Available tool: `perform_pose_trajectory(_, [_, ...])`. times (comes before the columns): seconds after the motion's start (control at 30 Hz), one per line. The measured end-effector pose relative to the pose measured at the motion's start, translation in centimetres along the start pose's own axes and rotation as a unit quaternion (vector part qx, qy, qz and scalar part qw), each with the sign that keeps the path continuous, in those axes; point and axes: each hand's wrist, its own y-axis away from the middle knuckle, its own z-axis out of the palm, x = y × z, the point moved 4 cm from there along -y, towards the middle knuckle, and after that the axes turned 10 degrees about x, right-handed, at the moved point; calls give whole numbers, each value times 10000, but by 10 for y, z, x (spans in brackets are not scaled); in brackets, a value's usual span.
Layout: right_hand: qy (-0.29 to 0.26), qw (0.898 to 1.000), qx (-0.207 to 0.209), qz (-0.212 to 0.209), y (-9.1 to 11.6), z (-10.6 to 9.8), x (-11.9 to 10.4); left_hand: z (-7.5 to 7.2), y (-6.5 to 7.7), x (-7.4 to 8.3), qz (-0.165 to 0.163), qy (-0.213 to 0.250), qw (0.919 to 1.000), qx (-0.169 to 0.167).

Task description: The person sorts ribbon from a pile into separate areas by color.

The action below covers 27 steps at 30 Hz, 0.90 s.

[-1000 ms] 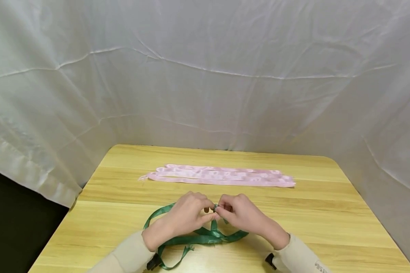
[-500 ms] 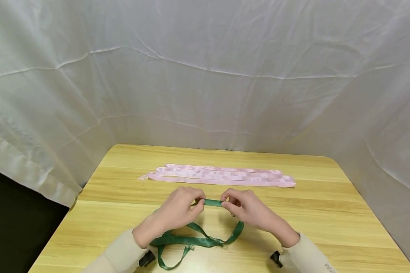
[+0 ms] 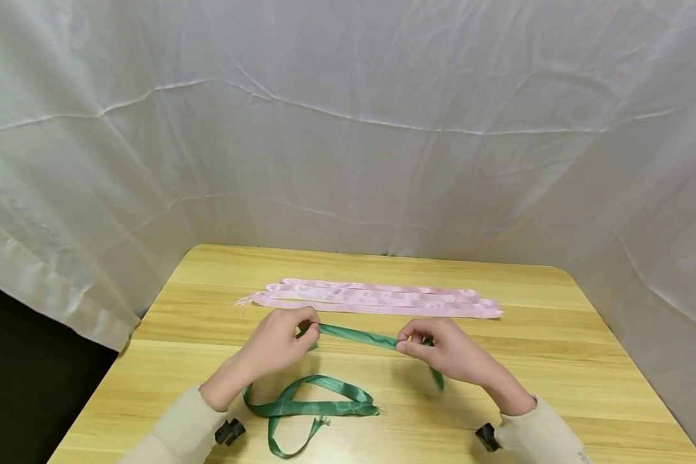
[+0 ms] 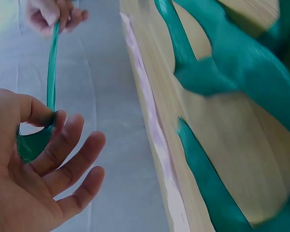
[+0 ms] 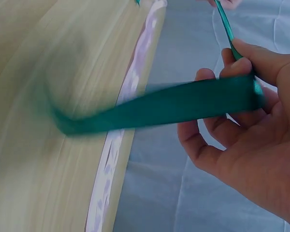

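A stretch of green satin ribbon runs taut between the two hands above the table. My left hand pinches it between thumb and forefinger; in the left wrist view the other fingers stand loosely apart. On the right, my right hand pinches the ribbon between thumb and fingertips. From that hand a free tail hangs down, blurred at its far end in the right wrist view. More green ribbon lies in loose loops on the table below the left hand, with a frayed end at the front.
Pink ribbon lies in several long, nearly parallel strips behind the hands, frayed at its left end. The wooden table has rounded back corners. A pale cloth curtain hangs behind it and at both sides.
Both hands have moved apart, the left one to the left and the right one to the right. The stretch of green ribbon between them has lengthened, and the ribbon on the table has shifted.
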Motion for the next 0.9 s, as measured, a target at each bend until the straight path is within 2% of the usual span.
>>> perform_pose_trajectory(0.23, [27,9998,-59,204,4,-9,7,-13,4,-13,-426,-111,9989,162])
perform_pose_trajectory(0.6, [-486,9975,-217,472,7,-15,17,-28,5,-19,-515,-158,9964,648])
perform_pose_trajectory(0.73, [-662,9968,-108,442,7,-17,19,-34,5,-23,-624,-216,9943,831])
perform_pose_trajectory(0.9, [-811,9952,179,508,5,-20,21,-39,6,-27,-786,-372,9921,900])
